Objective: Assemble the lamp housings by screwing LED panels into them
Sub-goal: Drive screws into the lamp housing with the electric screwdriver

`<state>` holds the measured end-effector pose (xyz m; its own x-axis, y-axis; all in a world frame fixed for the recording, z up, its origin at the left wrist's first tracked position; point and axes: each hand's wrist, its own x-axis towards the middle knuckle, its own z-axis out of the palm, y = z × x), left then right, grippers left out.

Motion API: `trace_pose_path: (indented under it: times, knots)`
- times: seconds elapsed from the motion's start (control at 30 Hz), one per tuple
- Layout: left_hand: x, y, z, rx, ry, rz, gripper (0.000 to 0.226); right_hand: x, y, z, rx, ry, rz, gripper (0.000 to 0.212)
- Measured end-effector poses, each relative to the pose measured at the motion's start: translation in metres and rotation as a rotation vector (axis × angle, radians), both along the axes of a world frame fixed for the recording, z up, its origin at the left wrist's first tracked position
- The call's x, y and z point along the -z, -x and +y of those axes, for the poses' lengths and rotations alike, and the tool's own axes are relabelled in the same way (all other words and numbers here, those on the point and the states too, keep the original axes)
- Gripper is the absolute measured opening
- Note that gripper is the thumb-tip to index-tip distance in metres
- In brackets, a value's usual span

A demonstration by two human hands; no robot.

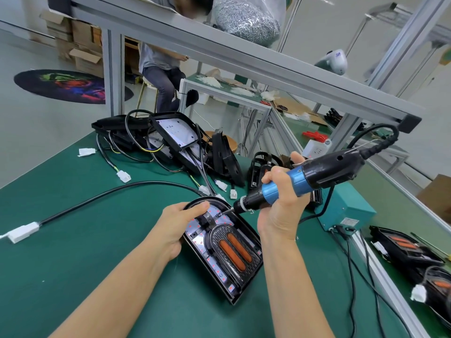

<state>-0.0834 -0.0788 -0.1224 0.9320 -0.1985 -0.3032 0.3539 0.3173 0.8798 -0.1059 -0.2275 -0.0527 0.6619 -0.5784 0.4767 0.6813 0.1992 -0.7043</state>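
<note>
A black lamp housing [246,286] lies on the green mat in front of me, with a white LED panel [214,264] and an orange-lensed insert [235,251] inside it. My left hand [175,228] grips the housing's rounded far-left rim, thumb over the edge. My right hand [280,203] holds a blue and black electric screwdriver [302,178]. Its bit tip [223,212] touches the panel near the housing's rounded top. A black cable with a white connector [23,231] runs left from the housing.
A pile of black housings and cables [170,142] sits at the back of the bench [73,264]. A teal power box [346,208] stands to the right. More housings [407,247] lie at the far right. An aluminium frame [219,50] crosses overhead. A person [163,69] sits beyond.
</note>
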Motion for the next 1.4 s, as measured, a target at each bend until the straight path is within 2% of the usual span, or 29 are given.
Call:
trace_pose_path:
  times: [0.3,0.5,0.6,0.8,1.2,1.4]
  knots:
    - [0.005,0.003,-0.003,-0.062,-0.014,-0.039,0.01,0.005,0.004,0.008,0.014,0.035,-0.007,0.039]
    - [0.009,0.005,-0.001,-0.097,0.003,-0.041,0.013,0.002,0.013,-0.006,-0.16,0.152,0.115,0.034]
    - [0.007,0.005,-0.002,-0.081,-0.007,-0.083,0.013,-0.008,0.014,-0.01,-0.234,0.172,0.118,0.039]
    - [0.004,0.004,-0.006,-0.084,-0.082,-0.198,0.007,-0.011,0.015,0.003,-0.06,0.068,0.056,0.035]
    - [0.004,0.005,-0.007,-0.101,-0.09,-0.215,0.003,-0.015,0.016,0.009,-0.085,0.186,0.027,0.04]
    - [0.005,0.005,-0.006,-0.107,-0.079,-0.191,0.004,-0.014,0.014,0.009,-0.082,0.157,0.033,0.039]
